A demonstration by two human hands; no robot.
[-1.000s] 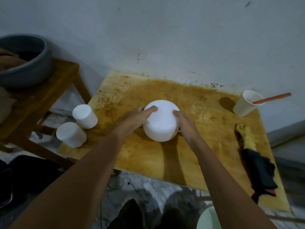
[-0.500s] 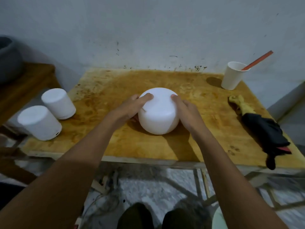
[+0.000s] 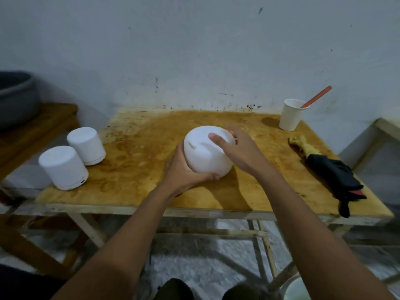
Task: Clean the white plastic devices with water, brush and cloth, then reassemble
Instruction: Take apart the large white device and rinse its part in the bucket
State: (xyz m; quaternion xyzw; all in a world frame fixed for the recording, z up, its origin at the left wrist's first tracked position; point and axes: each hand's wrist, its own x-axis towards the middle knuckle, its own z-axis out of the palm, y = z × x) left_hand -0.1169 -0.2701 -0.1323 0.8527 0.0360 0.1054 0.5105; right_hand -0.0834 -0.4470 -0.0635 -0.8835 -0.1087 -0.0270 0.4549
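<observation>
While tilting toward the camera over the middle of the wooden table (image 3: 140,135), gets gripped two-handed: white device (image 3: 203,156), rounded shell, pale all over. Cups it from below with the left hand (image 3: 184,172), fingers curled under the near side, only the tips peeking out. Clamps the right hand (image 3: 240,150) over the far side, thumb pressing on the top face; other fingers hidden behind the shell. Can't tell whether the lower edge touches the table or hangs clear, with palm and shadow covering that spot. Shows a short slot on the top face, too blurred to read further.

At the table's left edge: rear spare device (image 3: 85,146) and front spare device (image 3: 62,167), upright, just beside each other. At the table's far right corner: paper cup (image 3: 291,114), orange stick (image 3: 317,97) leaning out, lower end hidden inside. Along the table's right edge: yellowish rag (image 3: 303,145) touching dark cloth (image 3: 333,176). Beyond the table's left side: grey basin (image 3: 15,98), cut off by the frame.
</observation>
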